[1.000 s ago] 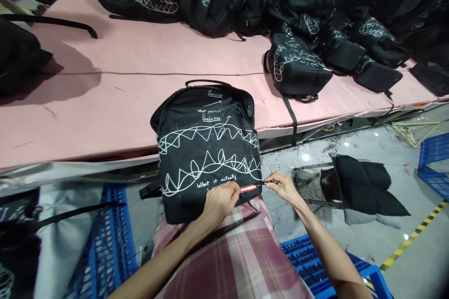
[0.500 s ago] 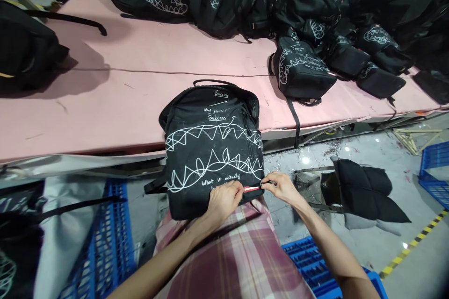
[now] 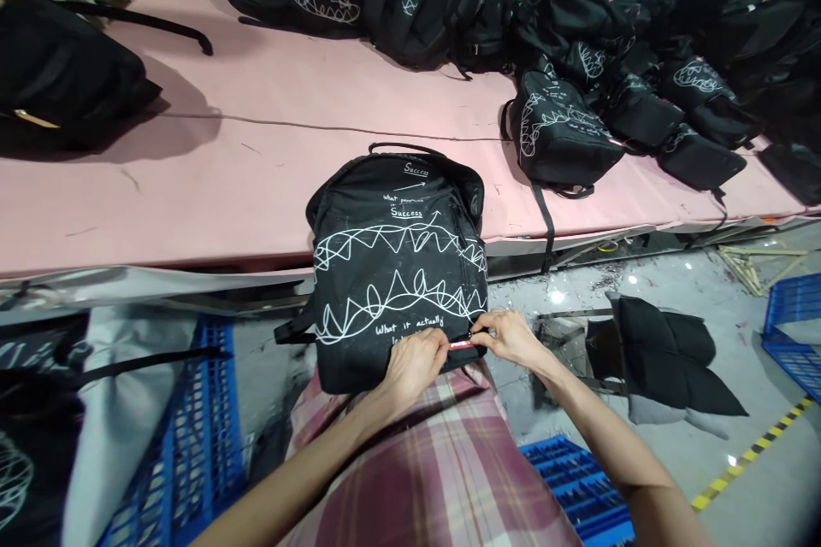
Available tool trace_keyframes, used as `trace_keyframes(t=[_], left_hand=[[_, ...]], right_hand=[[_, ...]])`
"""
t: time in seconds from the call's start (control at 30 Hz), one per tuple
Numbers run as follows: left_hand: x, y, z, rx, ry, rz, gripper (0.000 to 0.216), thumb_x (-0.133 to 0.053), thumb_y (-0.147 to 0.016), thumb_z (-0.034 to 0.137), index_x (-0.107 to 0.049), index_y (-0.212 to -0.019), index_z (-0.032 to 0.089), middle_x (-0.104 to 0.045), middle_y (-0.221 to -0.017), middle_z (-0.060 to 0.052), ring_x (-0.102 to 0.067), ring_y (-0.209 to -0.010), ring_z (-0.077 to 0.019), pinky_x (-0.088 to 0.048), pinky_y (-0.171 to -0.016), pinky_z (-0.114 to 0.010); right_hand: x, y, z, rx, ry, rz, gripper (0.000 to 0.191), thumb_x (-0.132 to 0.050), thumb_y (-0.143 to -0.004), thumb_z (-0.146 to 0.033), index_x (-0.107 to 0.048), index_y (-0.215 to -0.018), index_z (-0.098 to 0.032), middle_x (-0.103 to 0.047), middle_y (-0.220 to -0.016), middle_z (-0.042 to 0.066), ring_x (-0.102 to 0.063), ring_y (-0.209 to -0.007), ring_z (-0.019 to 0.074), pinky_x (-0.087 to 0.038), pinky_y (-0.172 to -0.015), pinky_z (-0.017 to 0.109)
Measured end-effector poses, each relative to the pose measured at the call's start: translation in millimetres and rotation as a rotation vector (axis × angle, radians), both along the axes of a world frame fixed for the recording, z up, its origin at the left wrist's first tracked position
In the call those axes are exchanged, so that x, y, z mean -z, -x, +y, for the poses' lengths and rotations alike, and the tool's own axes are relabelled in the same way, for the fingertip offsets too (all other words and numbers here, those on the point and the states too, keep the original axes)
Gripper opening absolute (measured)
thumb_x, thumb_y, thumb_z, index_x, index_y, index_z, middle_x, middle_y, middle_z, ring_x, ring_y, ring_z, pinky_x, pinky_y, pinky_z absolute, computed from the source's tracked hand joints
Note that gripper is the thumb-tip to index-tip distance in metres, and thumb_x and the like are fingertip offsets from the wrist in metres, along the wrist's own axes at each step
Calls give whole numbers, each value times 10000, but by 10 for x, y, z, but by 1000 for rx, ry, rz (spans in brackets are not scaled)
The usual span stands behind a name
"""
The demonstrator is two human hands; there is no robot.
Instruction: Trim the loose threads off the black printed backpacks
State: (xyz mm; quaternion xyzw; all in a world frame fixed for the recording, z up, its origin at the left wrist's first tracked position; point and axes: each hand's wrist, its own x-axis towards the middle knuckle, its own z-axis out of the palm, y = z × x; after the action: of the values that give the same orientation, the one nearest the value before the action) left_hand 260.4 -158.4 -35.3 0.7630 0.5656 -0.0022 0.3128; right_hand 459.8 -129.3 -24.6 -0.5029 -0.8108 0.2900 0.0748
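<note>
A black backpack (image 3: pixel 398 273) with white scribbled lines and lettering leans from the table edge onto my lap. Its lower front carries a small red label (image 3: pixel 460 345) with white marking. My left hand (image 3: pixel 416 363) presses on the bag just left of the label, fingers closed on the fabric there. At the label's right end, my right hand (image 3: pixel 506 335) pinches a small dark thing, perhaps a slim tool, with its tip against the bag. The fingers mostly hide its shape.
Behind the bag runs a pink-covered table (image 3: pixel 256 188). Another black backpack (image 3: pixel 564 128) stands at right among several more, and a black bag (image 3: pixel 64 77) lies at left. Blue crates (image 3: pixel 192 410) flank my lap. A dark padded piece (image 3: pixel 670 350) is on the floor at right.
The view has shifted slightly, so the bag sits a little further right. My right hand has edged closer to the label and my left hand. Both hands stay on the bag.
</note>
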Motion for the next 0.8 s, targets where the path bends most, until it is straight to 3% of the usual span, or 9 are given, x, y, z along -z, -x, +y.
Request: trace_keyframes(t=[0.23, 0.33, 0.4, 0.47, 0.67, 0.8], left_hand=[[34, 85, -13, -73, 29, -140, 237, -361, -882, 228, -589, -937, 193, -648, -936, -49, -607, -814, -166, -411, -696, -256], [12, 111, 5, -132, 5, -239, 307, -310, -895, 200, -552, -1085, 188, -611, -1055, -63, -594, -882, -153, -427, -772, -260], [-13, 93, 31, -96, 8, -220, 308, -322, -901, 235, -544, -1112, 198, -601, -1063, -61, -593, -882, -157, -434, -767, -267], [-30, 50, 60, -22, 10, -149, 267, -375, -890, 285, -566, -1058, 205, -607, -1023, -53, -598, -848, -167, -434, -721, -268], [-5, -29, 92, 130, -17, -24, 312, -313, -895, 275, -603, -855, 167, -630, -887, -85, -607, -776, -203, -401, -668, -288], [-52, 41, 172, 66, 111, -114, 270, -365, -846, 268, -622, -817, 189, -639, -822, -54, -591, -751, -184, -373, -649, -265]], right_hand=[[-1, 73, 20, -19, 70, 140, 138, -594, -784, -318, -677, -776, -208, -672, -766, 29, -588, -740, 173, -369, -669, 272], [88, -62, -9, 329, 143, 414, 174, -609, -750, -350, -657, -788, -188, -660, -770, 27, -570, -715, 164, -384, -660, 276], [175, -175, -72, 628, 195, 624, 247, -623, -724, -390, -633, -833, -168, -639, -732, 21, -526, -625, 134, -374, -587, 254], [265, -239, -181, 792, 285, 774, 324, -646, -695, -426, -612, -863, -150, -614, -685, 13, -443, -525, 97, -317, -498, 225], [353, -31, -600, 909, 548, 1042, 344, -696, -664, -433, -617, -839, -147, -530, -617, -23, -340, -469, 52, -211, -442, 194], [210, 192, -853, 989, 808, 1214, 324, -695, -682, -426, -622, -821, -142, -474, -598, -27, -320, -461, 47, -203, -416, 189]])
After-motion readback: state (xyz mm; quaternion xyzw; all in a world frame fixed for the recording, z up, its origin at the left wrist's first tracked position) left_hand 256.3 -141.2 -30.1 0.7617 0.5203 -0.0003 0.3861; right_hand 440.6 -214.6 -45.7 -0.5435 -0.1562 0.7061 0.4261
